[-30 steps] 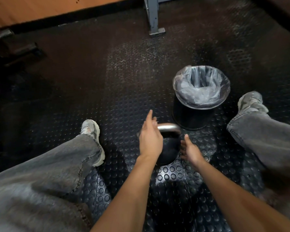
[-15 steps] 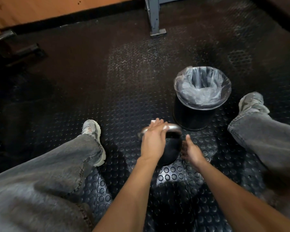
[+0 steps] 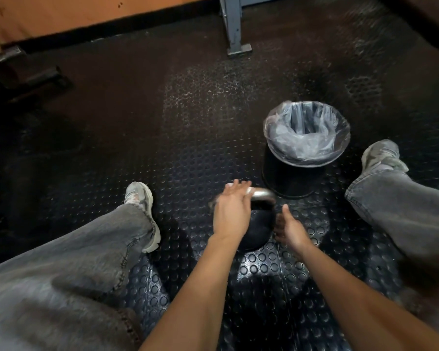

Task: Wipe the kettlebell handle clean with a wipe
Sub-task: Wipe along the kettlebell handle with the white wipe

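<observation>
Dim gym floor, lit from above and behind us.

We see a dull sheen on the studded floor mat just below the left hand, which is smeared by motion blur along with the kettlebell handle it covers. The right hand is a little sharper. Glare catches the plastic bin liner beyond the hands. Left of the left hand the floor falls into deep shadow. Our jeans blur softly, and the frame bends at its edges.
</observation>
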### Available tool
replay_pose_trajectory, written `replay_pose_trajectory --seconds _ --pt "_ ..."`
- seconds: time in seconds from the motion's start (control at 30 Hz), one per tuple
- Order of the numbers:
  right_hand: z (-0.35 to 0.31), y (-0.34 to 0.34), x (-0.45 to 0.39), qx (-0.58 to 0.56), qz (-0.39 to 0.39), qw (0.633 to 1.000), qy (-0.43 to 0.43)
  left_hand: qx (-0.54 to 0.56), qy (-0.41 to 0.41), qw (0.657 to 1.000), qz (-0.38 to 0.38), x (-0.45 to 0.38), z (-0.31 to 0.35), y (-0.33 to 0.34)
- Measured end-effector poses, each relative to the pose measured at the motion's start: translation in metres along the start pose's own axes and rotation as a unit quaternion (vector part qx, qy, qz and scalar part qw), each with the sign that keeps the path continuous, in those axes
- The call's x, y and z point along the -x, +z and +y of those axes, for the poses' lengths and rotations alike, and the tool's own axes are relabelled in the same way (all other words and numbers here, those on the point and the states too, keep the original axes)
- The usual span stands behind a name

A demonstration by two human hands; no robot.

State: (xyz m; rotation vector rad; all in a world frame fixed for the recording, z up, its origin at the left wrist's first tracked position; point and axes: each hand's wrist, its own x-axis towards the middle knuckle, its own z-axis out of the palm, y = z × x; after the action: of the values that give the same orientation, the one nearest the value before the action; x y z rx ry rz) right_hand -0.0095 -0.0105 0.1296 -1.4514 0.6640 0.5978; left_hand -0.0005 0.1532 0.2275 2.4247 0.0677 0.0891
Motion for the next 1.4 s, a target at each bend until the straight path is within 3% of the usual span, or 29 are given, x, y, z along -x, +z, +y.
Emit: replay_pose_trajectory --seconds 0.1,0.23,0.37,0.5,0.6,0.77,0.87,0.93,1.07,1.13,1.3,1.4 --pt "0.003 -0.001 -0.002 0.002 0.004 1.000 -0.002 0.019 0.059 0.998 -0.026 0.018 -0.005 0.006" --pt "0.000 -0.001 0.002 -0.003 -0.006 1.000 -0.009 0.111 -0.073 0.988 0.081 0.040 -0.029 0.006" --pt "-0.001 0.000 0.003 -0.006 0.000 1.000 -0.005 0.096 -0.138 0.981 0.100 0.021 -0.027 0.003" --pt "0.001 0.001 -0.001 0.006 0.005 1.000 -0.006 -0.024 -0.048 0.998 0.022 0.008 -0.004 0.010" --pt "0.004 -0.001 -0.001 0.028 0.009 1.000 -0.007 0.006 0.008 1.000 -0.009 0.027 0.005 0.014" --pt "0.003 0.000 -0.002 -0.008 0.004 1.000 -0.005 0.081 -0.139 0.980 0.118 0.040 -0.026 0.004" --pt "0.000 0.001 0.002 -0.011 0.004 1.000 -0.005 0.070 -0.186 0.971 0.132 0.020 -0.031 0.000" --pt "-0.001 0.002 0.002 -0.012 0.008 1.000 -0.004 0.046 -0.156 0.982 0.097 0.009 -0.022 0.001" --pt "0.005 -0.002 -0.002 -0.006 0.008 1.000 -0.010 0.004 -0.014 1.000 -0.017 0.016 0.000 0.013" --pt "0.006 -0.002 -0.002 -0.010 0.007 1.000 -0.006 0.034 0.008 0.999 -0.016 0.028 -0.005 0.013" --pt "-0.001 0.001 0.007 -0.002 0.004 1.000 -0.006 0.130 -0.182 0.966 0.132 0.036 -0.025 0.005" --pt "-0.001 0.002 0.008 -0.007 0.008 1.000 -0.007 0.100 -0.191 0.968 0.131 0.014 -0.022 0.001"
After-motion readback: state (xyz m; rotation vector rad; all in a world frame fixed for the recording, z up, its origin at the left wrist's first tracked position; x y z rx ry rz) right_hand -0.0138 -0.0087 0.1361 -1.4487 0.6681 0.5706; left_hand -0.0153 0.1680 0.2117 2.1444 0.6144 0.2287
